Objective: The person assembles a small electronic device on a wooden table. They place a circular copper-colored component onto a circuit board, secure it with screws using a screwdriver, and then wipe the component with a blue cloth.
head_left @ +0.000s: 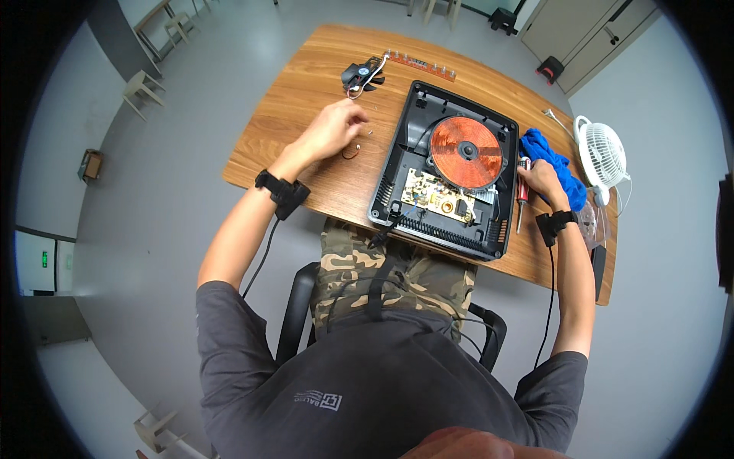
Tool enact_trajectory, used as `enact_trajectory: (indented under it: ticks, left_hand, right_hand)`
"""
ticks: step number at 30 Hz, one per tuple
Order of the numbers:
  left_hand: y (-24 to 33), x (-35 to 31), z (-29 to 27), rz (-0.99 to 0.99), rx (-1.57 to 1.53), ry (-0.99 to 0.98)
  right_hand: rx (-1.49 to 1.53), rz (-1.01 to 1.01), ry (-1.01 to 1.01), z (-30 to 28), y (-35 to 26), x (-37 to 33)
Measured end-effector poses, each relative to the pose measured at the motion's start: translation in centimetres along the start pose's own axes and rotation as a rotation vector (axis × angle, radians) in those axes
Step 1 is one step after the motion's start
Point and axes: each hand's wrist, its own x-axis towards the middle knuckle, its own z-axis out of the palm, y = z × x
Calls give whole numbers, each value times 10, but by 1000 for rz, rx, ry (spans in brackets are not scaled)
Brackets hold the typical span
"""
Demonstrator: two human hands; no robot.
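left hand (336, 128) at ten o'clock from the black appliance (399, 157), fingers loosely parted! right hand (543, 179) at three, touching a red screwdriver (522, 195), firm grip? can't tell.

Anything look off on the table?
Yes: a black fan and a reddish strip lie outside the open case, whose coil and circuit board are exposed. They may be its parts, hence odd. No spill visible; fine damage can't be judged.

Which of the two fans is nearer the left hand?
The black fan, just beyond the left hand; the white fan, with a round cage, is far off to the right, beyond the blue cloth.
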Motion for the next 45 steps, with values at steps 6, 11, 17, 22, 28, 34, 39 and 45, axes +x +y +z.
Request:
enact_trajectory:
  ticks: [6, 11, 17, 22, 28, 34, 39, 45]
  left_hand:
    - [-27, 30, 11, -115, 208, 5]
    - [-15, 69, 36, -175, 242, -58]
    - [-34, 81, 66, -187, 407, -3]
    - [-47, 81, 77, -157, 421, 17]
    - [-34, 81, 79, -114, 566, -14]
    - [-65, 89, 91, -162, 470, 13]
    - [-49, 87, 88, -24, 546, -16]
    - [-11, 86, 58, -108, 385, 51]
  right_hand:
    - [39, 0, 77, -60, -21, -22]
    - [102, -98, 287, -135, -33, -40]
    - [193, -152, 434, -183, -77, -52]
    - [264, -261, 464, -179, -121, -57]
    - [362, -382, 463, -173, -162, -63]
    - [384, -420, 440, -160, -170, -55]
    - [435, -411, 414, -160, -172, -61]
    - [460, -429, 462, -164, -179, -72]
